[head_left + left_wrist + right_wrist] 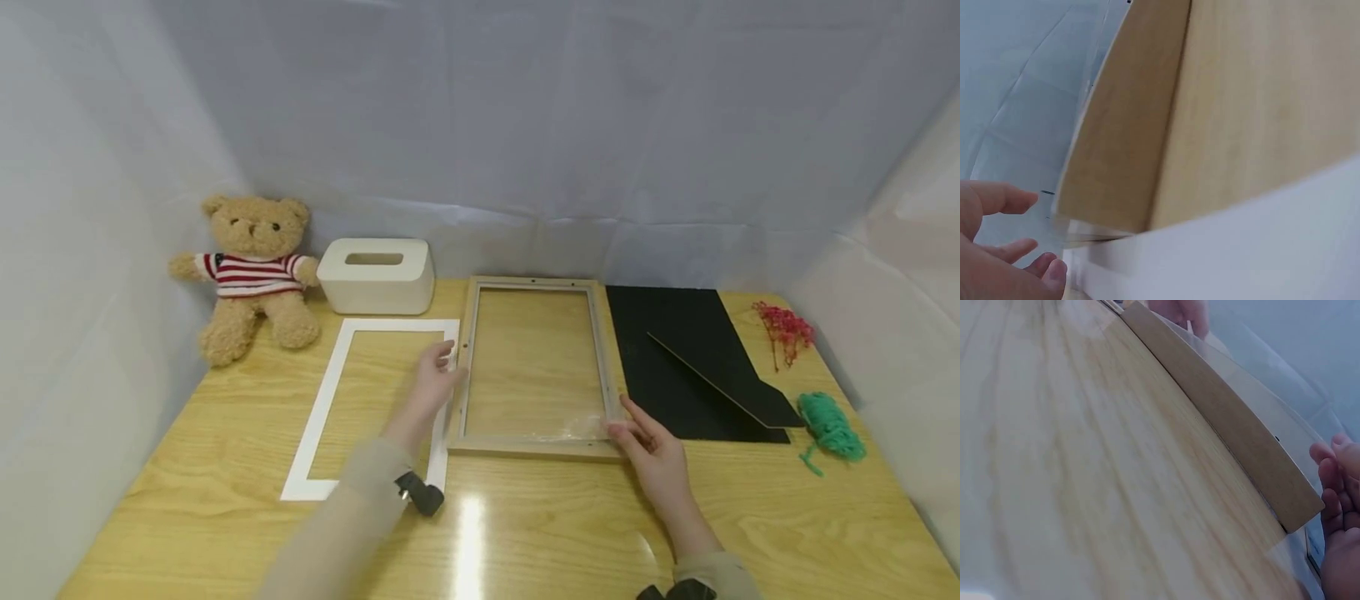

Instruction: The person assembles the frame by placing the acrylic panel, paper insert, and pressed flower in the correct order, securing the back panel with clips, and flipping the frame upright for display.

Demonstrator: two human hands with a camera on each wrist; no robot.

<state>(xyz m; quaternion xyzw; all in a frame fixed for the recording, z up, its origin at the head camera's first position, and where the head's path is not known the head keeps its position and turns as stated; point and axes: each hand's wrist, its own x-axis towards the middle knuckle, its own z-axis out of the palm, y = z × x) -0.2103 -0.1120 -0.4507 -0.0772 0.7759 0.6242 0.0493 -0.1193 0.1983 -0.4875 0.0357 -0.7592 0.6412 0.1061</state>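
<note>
A pale wooden picture frame point(525, 450) lies on the table, its opening showing the tabletop. Over its lower right corner, my right hand point(660, 462) pinches a clear plastic sheet point(581, 427) between thumb and fingers. The right wrist view shows this sheet point(1260, 394) above the frame's side point(1222, 419). My left hand point(433, 383) is at the frame's left edge, over the right border of a white mat point(319, 417). Its fingers are spread and loosely bent, with nothing between them, in the left wrist view, near the frame's corner point(1110, 156).
A teddy bear point(255, 275) in a striped shirt sits at the back left, beside a white tissue box point(375, 287). To the right lie a black backing board point(652, 358) with a raised flap point(776, 404), pink dried flowers point(787, 329) and green yarn point(832, 429).
</note>
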